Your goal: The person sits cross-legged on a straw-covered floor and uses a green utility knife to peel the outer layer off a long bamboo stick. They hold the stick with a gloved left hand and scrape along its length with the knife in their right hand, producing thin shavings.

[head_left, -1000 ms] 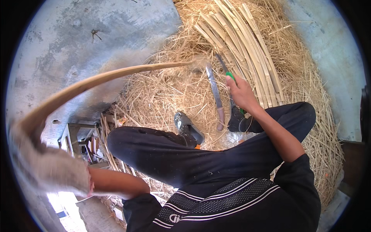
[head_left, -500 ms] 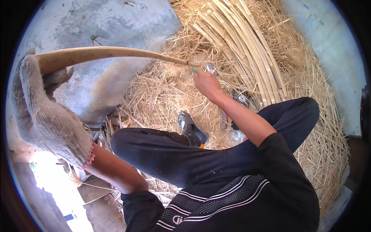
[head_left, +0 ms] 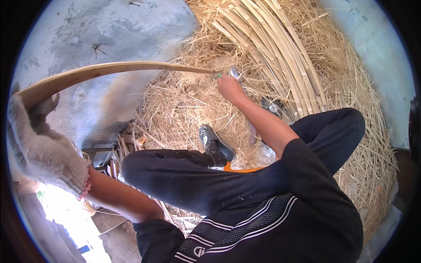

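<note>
A long, curved bamboo strip (head_left: 118,67) spans from left to centre. My left hand (head_left: 39,144), in a grey knitted glove, is closed around its wide end at the far left. The strip's narrow end meets my bare right hand (head_left: 231,87), which is closed. A small green piece (head_left: 219,76) shows at its fingertips; the rest of what it grips is hidden. Just beyond this hand, a greyish metal piece (head_left: 235,72) lies low among the straw-like shavings.
Several pale bamboo strips (head_left: 280,48) lie bundled at the upper right on a thick layer of shavings (head_left: 184,101). A bluish-grey slab (head_left: 131,26) covers the upper left. My bent legs (head_left: 175,177) cross the lower middle, one shoe (head_left: 212,140) in the shavings. A pale wall (head_left: 377,57) borders the right.
My gloved left hand has moved left and down with the wide end of the bamboo strip. My right hand has shifted slightly left and up, staying at the narrow end.
</note>
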Tool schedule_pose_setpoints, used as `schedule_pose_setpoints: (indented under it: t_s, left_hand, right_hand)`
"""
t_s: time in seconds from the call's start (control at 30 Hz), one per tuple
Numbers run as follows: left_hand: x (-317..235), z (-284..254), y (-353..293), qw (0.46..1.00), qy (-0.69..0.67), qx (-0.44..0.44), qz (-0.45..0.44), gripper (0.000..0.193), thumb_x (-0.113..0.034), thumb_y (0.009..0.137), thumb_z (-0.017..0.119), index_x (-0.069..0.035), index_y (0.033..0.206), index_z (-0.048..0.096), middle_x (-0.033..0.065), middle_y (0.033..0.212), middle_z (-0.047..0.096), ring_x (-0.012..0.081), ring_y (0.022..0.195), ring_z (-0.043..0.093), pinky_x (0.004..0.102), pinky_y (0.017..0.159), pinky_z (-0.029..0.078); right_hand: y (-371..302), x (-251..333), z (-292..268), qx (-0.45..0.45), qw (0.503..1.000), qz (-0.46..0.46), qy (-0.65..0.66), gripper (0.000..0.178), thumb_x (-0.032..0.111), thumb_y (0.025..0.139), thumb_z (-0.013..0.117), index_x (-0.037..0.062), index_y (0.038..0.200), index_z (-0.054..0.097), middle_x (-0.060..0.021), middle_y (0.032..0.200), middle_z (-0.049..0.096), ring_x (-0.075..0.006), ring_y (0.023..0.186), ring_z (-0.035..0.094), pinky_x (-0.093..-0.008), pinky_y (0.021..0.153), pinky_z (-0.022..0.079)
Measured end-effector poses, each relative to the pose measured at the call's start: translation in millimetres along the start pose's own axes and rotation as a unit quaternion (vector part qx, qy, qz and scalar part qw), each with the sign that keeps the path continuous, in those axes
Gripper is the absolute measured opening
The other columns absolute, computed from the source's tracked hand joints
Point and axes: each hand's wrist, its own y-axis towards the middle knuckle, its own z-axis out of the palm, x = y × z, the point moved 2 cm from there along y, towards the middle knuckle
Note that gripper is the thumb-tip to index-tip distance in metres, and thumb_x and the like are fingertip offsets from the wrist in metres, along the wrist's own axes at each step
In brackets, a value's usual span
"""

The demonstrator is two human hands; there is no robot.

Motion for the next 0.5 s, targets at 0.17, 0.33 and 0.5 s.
schedule_pose_setpoints:
  t_s: [0.17, 0.33, 0.5]
  left_hand:
    - [35, -13, 23, 0.992, -0.117, 0.018, 0.041, 0.024, -0.006, 0.094, 0.057, 0.01, 0.108, 0.067, 0.021, 0.092, 0.073, 0.0276, 0.074, 0.074, 0.0322, 0.071, 0.064]
    - [40, -21, 27, 0.995, -0.063, 0.04, 0.063, 0.026, -0.01, 0.097, 0.055, 0.009, 0.108, 0.068, 0.0217, 0.09, 0.073, 0.0274, 0.075, 0.075, 0.0329, 0.073, 0.064]
    - [38, -39, 29, 0.986, -0.02, 0.088, 0.14, 0.028, -0.014, 0.1, 0.053, 0.008, 0.108, 0.069, 0.0225, 0.089, 0.073, 0.0271, 0.075, 0.075, 0.0335, 0.075, 0.065]
  right_hand:
    - [29, -19, 20, 0.008, 0.998, 0.019, -0.061, 0.029, 0.024, 0.098, 0.051, 0.0003, 0.11, 0.063, -0.0291, 0.099, 0.069, -0.0435, 0.097, 0.068, -0.0518, 0.083, 0.055]
    - [69, -81, 51, 0.107, 0.964, -0.056, -0.238, 0.028, 0.024, 0.097, 0.053, 0.0016, 0.105, 0.068, -0.0272, 0.101, 0.07, -0.0433, 0.094, 0.069, -0.0518, 0.082, 0.056]
    - [63, -158, 54, 0.052, 0.977, 0.097, -0.185, 0.037, 0.029, 0.097, 0.054, -0.0025, 0.112, 0.067, -0.0276, 0.114, 0.066, -0.042, 0.106, 0.066, -0.0506, 0.085, 0.055]
